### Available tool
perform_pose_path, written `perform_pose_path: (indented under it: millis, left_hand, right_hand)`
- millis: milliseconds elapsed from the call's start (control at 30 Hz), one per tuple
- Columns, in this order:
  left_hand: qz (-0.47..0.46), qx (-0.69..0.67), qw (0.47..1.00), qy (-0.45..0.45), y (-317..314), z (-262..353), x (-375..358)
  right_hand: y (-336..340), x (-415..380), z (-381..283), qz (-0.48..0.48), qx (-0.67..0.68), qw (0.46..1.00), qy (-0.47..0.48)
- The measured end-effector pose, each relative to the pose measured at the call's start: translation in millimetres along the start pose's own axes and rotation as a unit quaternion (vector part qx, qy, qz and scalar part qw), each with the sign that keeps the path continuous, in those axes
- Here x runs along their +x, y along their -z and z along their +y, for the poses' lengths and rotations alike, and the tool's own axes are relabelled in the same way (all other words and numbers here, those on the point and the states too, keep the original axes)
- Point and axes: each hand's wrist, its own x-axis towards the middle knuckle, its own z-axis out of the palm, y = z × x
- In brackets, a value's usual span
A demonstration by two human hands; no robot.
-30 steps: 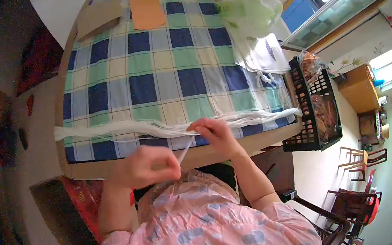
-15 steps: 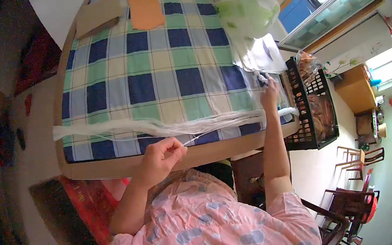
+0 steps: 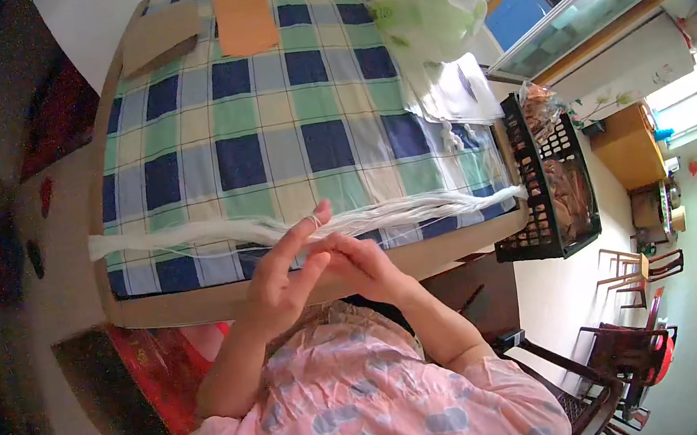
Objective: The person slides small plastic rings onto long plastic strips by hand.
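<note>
A long bundle of white threads (image 3: 417,210) lies across the near end of the checked cloth, spread loosely in the middle and gathered at both ends. My left hand (image 3: 280,282) is over the bundle's middle, its index finger stretched out with a thin white thread around it near the tip. My right hand (image 3: 365,269) meets it from the right, fingers bent and pressed together close to the left thumb. What the right fingertips pinch is too small to make out. Small white knotted pieces (image 3: 452,137) lie near the cloth's right edge.
The checked cloth (image 3: 247,158) covers the table. An orange cutout (image 3: 245,26) and a brown cardboard piece (image 3: 161,39) lie at the far end. Plastic bags (image 3: 429,21) and white sheets (image 3: 459,92) are at the right. A black crate (image 3: 552,232) stands beside the table.
My right hand has come from the knotted pieces at the right edge to my left hand. My left hand has gone from pinching a thread to stretching out its index finger.
</note>
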Motion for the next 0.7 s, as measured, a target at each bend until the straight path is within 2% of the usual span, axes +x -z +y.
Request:
perform_pose_path:
  millis: [33,100,133,167,200,233,267,300,333,400,433,467,533,567,633,700]
  left_hand:
    - [0.019,0.175,0.982,-0.073,3,-1,-1]
    - [-0.089,0.316,0.944,-0.004,15,0,-10]
    - [-0.141,0.383,0.913,0.028,23,-1,-12]
    - [-0.206,0.197,0.952,0.108,31,-4,-12]
    - [-0.262,0.0,0.948,0.182,40,-8,-12]
    - [-0.306,-0.199,0.897,0.248,43,-11,-14]
    - [-0.205,-0.401,0.875,0.18,36,-18,-17]
    - [-0.125,-0.253,0.953,0.114,29,-19,-17]
    - [-0.042,-0.094,0.994,0.045,20,-15,-12]
    - [-0.093,0.094,0.989,0.072,21,-6,-4]
    - [-0.226,0.117,0.952,0.169,29,2,-1]
    - [-0.353,0.136,0.888,0.261,32,5,0]
    - [-0.191,0.003,0.97,0.151,25,-2,-2]
    - [-0.104,-0.063,0.988,0.093,21,-8,-4]
    - [-0.097,-0.015,0.993,0.066,19,-17,-10]
    - [-0.25,0.211,0.937,0.122,25,-23,-11]
  right_hand:
    - [1,3,0,0.014,-0.06,0.998,0.012]
    - [7,11,-2,0.04,-0.181,0.982,0.037]
    - [9,13,4,0.016,-0.215,0.974,0.073]
    - [9,13,5,0.012,-0.206,0.974,0.091]
    - [7,11,5,0.006,-0.197,0.974,0.108]
    - [5,8,5,-0.002,-0.187,0.975,0.122]
    - [6,6,2,-0.003,-0.218,0.968,0.125]
    - [6,5,1,-0.002,-0.221,0.967,0.128]
    - [7,5,0,0.0,-0.225,0.965,0.132]
    - [16,6,-1,0.003,-0.25,0.959,0.134]
    - [25,8,2,0.004,-0.271,0.953,0.132]
    - [30,8,3,0.004,-0.292,0.948,0.129]
    - [25,6,5,-0.001,-0.277,0.947,0.161]
    - [22,5,6,-0.004,-0.268,0.947,0.176]
    - [24,4,1,0.002,-0.276,0.947,0.164]
    - [30,4,0,0.002,-0.281,0.946,0.161]
